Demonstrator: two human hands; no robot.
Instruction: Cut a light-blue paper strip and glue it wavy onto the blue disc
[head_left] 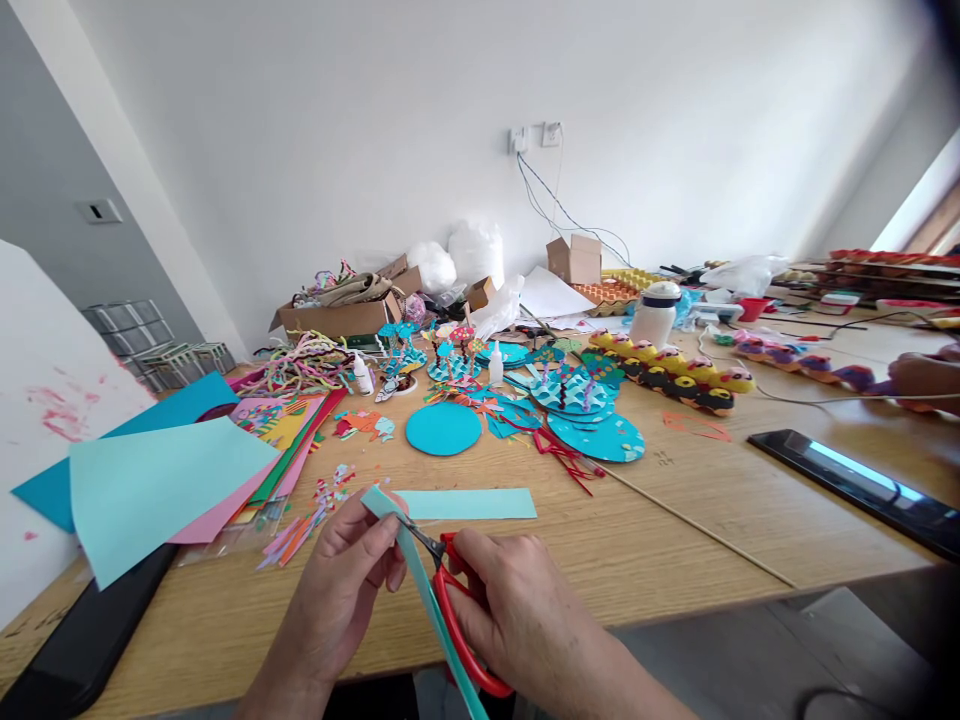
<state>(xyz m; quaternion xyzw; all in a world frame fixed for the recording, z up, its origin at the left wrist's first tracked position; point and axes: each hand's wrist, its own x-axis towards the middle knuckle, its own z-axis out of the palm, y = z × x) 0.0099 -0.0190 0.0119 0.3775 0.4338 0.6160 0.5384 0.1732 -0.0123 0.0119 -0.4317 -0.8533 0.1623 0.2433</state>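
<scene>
My left hand (341,590) pinches a narrow strip of light blue paper (420,580) near its upper end, just above the table's front edge. My right hand (517,615) is closed through the handles of red scissors (450,600), whose blades point up-left along the strip. A second, wider light blue paper strip (469,503) lies flat on the wooden table (675,540) just beyond my hands.
Stacked coloured paper sheets (161,480) lie at left, blue paper discs (444,428) and craft pieces in the middle, a glue bottle (496,365) and cardboard boxes (337,315) behind. A dark tablet (862,490) lies right. Another person's hand (926,380) rests at the far right.
</scene>
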